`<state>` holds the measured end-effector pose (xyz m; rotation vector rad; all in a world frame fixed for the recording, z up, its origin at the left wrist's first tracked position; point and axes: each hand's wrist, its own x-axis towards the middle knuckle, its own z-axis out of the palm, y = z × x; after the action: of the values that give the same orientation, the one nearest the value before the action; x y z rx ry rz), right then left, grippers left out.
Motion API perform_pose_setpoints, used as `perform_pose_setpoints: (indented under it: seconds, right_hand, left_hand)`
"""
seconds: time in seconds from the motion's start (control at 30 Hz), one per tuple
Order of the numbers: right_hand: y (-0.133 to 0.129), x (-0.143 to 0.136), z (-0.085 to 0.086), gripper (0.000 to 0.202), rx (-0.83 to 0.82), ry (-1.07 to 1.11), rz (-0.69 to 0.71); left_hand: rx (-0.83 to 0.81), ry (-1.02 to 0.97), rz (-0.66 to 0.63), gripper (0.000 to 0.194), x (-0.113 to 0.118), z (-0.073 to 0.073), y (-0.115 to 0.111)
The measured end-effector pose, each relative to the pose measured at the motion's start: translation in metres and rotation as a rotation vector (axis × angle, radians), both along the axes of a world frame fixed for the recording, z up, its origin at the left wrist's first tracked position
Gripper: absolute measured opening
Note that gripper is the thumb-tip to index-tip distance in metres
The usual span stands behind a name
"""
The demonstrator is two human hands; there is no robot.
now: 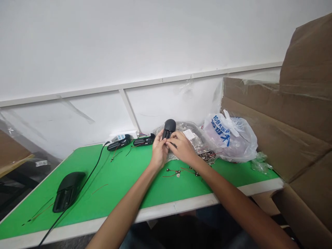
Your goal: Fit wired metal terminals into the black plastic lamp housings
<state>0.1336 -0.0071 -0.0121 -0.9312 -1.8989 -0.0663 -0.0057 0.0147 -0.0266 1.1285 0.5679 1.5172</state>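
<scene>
Above the back of the green table, my left hand (pixel 159 150) is closed around a black plastic housing (pixel 169 125) with a rounded top and an open, slotted compartment facing me. My right hand (pixel 182 147) meets it from the right, thumb and fingers pinched together at the lower end of the compartment. Whatever lies between those right fingertips is too small to make out. Just below the hands, small parts with thin red wires (pixel 177 172) lie on the table. Behind them sits a clear plastic bag (pixel 201 138) full of small metallic parts.
Two similar housings (pixel 143 140) with wires lie at the back near a white power strip (pixel 129 134). Another black housing (pixel 67 190) rests front left, beside a black cable (pixel 90 173). A tied white bag (pixel 230 138) and a large cardboard box (pixel 259 114) stand at the right.
</scene>
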Motion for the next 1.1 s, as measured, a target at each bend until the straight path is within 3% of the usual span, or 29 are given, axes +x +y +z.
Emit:
perform_pose_setpoints:
  seconds: [0.13,0.27,0.4,0.73,1.1]
  right_hand:
    - [0.004,0.001,-0.001,0.012,0.003,0.06,0.035]
    - [0.006,0.0,-0.003,0.032,-0.018,0.15,0.076]
    - [0.006,-0.002,-0.004,0.028,0.024,0.181,0.092]
    - [0.003,0.001,-0.005,0.018,0.108,0.072,0.044]
    - [0.005,0.014,-0.001,0.017,0.229,-0.178,0.012]
  left_hand:
    - [-0.038,-0.004,-0.012,0.055,-0.002,-0.001,0.004]
    - [-0.086,-0.069,-0.015,0.047,-0.004,0.004,0.006]
    - [-0.126,-0.137,-0.031,0.041,-0.006,0.01,0.004]
    - [-0.151,-0.19,-0.044,0.041,-0.004,0.016,-0.001]
    - [-0.192,-0.093,-0.053,0.052,-0.005,0.019,-0.003]
